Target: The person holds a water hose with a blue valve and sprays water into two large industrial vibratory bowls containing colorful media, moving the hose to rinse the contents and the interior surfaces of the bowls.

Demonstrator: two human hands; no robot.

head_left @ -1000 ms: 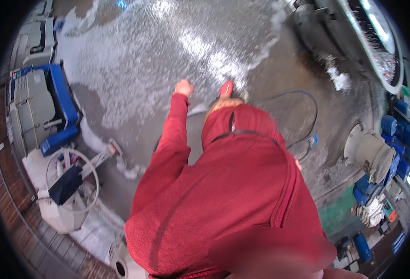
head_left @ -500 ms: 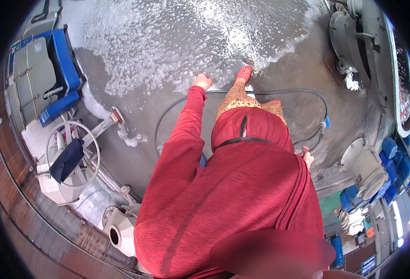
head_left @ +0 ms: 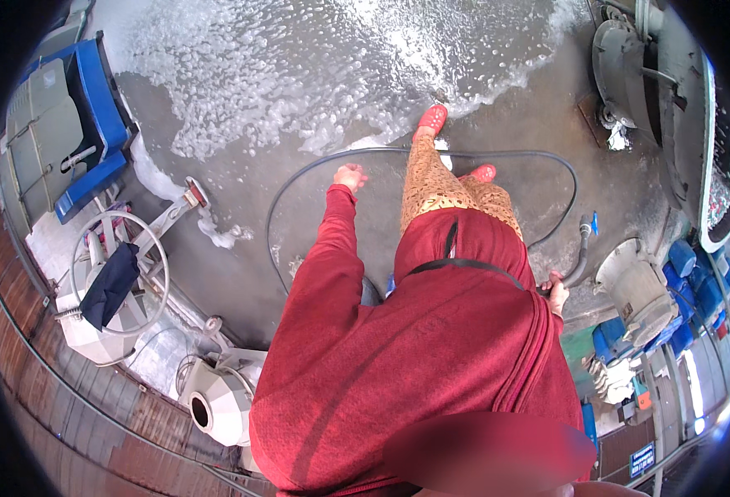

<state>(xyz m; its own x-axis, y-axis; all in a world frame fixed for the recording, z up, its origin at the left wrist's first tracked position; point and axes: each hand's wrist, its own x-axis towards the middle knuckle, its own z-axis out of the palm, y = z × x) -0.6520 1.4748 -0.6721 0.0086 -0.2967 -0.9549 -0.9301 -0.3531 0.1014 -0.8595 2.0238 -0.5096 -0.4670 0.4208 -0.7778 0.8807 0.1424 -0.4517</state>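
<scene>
My right hand (head_left: pixel 556 292) is low at my right side, its fingers wrapped round a dark hose (head_left: pixel 580 263). The hose's free end stands up past the hand and carries a small blue valve handle (head_left: pixel 594 224). From there the black hose line (head_left: pixel 348 152) runs in a wide loop on the floor around my legs. Ahead and to the left, my left hand (head_left: pixel 351 177) hangs in the air over the wet floor, fingers curled in, with nothing seen in it. My red shoes (head_left: pixel 433 118) stand inside and at the edge of the loop.
White suds and water (head_left: pixel 298 74) spread over the grey floor (head_left: pixel 224 178) ahead. Left are a grey-and-blue machine (head_left: pixel 50 137) and a white handwheel (head_left: pixel 163 273) with dark cloth. Large metal drum equipment (head_left: pixel 626 79), a pale round fitting (head_left: pixel 636 286) and blue containers (head_left: pixel 700 282) stand right.
My left hand has come back nearer my body. The hose end at my right hand now stands farther out to the right. My rear shoe has come into fuller view.
</scene>
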